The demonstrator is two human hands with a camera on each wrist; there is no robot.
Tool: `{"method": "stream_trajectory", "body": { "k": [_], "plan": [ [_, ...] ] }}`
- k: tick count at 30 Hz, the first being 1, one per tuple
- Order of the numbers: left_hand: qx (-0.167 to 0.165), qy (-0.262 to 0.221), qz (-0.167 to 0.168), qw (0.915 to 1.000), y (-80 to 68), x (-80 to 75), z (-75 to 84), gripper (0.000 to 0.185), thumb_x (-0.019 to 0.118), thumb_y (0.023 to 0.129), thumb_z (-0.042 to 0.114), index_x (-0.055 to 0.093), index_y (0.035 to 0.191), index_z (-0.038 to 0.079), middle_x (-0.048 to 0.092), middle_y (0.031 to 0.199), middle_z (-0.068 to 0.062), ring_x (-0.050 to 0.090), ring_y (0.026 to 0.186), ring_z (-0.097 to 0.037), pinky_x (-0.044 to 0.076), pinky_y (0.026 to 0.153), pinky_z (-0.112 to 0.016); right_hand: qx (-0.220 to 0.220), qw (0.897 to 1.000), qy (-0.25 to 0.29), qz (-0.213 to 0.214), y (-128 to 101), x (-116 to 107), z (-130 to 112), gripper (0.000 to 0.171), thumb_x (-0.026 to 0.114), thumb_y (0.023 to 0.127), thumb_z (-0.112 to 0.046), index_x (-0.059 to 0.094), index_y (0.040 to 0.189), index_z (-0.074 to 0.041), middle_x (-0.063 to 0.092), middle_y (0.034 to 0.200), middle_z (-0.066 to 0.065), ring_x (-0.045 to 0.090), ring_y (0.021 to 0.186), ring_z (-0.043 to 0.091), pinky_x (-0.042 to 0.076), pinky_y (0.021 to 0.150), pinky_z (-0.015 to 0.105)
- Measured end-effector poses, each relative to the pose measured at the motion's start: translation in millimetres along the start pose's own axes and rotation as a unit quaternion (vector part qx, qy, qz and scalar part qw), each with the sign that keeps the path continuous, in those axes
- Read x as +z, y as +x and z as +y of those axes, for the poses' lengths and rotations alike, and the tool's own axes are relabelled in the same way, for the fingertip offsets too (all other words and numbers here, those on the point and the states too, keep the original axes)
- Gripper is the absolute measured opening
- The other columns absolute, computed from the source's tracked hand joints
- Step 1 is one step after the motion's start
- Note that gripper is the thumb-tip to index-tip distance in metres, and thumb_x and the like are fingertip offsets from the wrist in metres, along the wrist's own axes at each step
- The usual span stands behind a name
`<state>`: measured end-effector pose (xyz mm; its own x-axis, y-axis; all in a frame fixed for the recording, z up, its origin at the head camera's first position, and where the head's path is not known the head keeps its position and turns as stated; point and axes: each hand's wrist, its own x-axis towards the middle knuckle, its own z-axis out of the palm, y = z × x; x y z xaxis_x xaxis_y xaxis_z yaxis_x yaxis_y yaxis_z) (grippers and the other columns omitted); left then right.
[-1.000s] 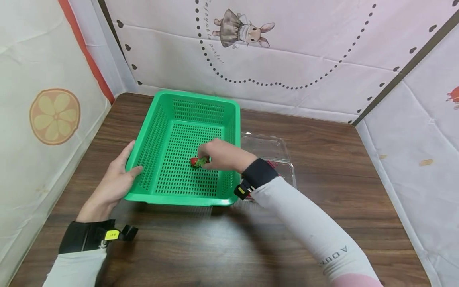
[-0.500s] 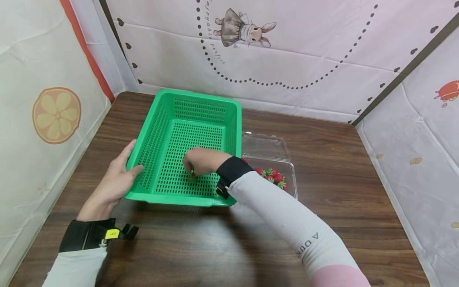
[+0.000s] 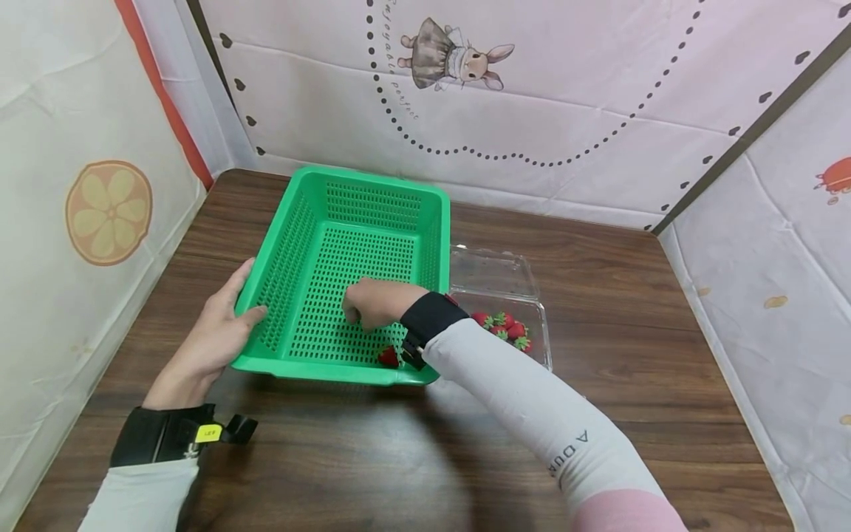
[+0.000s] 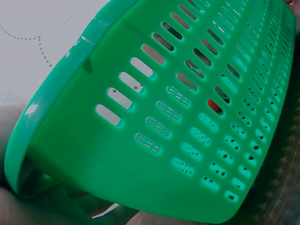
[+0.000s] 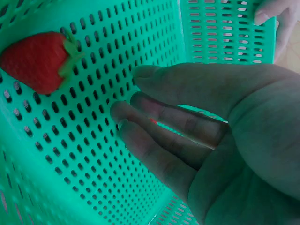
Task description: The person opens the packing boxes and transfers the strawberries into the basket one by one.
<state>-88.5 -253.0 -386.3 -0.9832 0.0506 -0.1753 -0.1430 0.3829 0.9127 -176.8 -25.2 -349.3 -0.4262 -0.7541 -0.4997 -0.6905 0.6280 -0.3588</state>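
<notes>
A: Where were our hands around the green basket?

B: Our left hand lay against the basket's left wall near its front corner, fingers straight, thumb on the rim. Our right hand hung inside the basket over its perforated floor, fingers relaxed and loosely spread, holding nothing.

A: And the strawberry?

B: It lay on the basket floor near the front right corner, just beside our right wrist and apart from the fingers. In the right wrist view it rested on the perforations, its green leaves pointing toward our hand.

A: What else sat by the basket?

B: A clear plastic box stood just beside the basket's right wall on the worktop, lid open, with more strawberries inside.
</notes>
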Motion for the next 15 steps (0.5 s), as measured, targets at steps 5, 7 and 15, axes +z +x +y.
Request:
{"method": "stream_trajectory", "body": {
  "k": [5,7,15],
  "plan": [
    [-0.001,0.0,0.001,1.0,-2.9,2.3,-1.0,0.069,0.033,0.103,0.012,-0.008,0.155,0.033,0.019,0.159,-0.022,0.034,0.136,-0.043,0.047,0.086,-0.041,0.006,1.0,0.011,0.018,-13,-5,1,0.017,0.063,0.091,-0.006,0.069,0.107,-0.012,0.064,0.103,0.001,0.057,0.095,0.012,0.044,0.083,0.021],
    [0.001,0.0,0.002,1.0,-3.9,3.4,-0.9,0.069,0.033,0.103,0.012,-0.008,0.155,0.034,0.018,0.159,-0.021,0.033,0.137,-0.042,0.046,0.088,-0.043,0.005,0.999,0.019,0.034,-22,-9,2,0.035,0.066,0.092,-0.014,0.064,0.126,-0.012,0.063,0.127,0.002,0.056,0.119,0.015,0.045,0.097,0.025],
    [0.001,-0.004,0.002,1.0,-7.5,4.0,-1.7,0.069,0.035,0.104,0.014,-0.007,0.154,0.038,0.014,0.161,-0.019,0.031,0.138,-0.041,0.044,0.089,-0.042,-0.067,0.971,0.051,0.224,-66,-11,20,0.015,0.058,0.097,-0.018,0.07,0.105,-0.014,0.07,0.102,-0.001,0.062,0.091,0.009,0.048,0.082,0.023]
  ]
}}
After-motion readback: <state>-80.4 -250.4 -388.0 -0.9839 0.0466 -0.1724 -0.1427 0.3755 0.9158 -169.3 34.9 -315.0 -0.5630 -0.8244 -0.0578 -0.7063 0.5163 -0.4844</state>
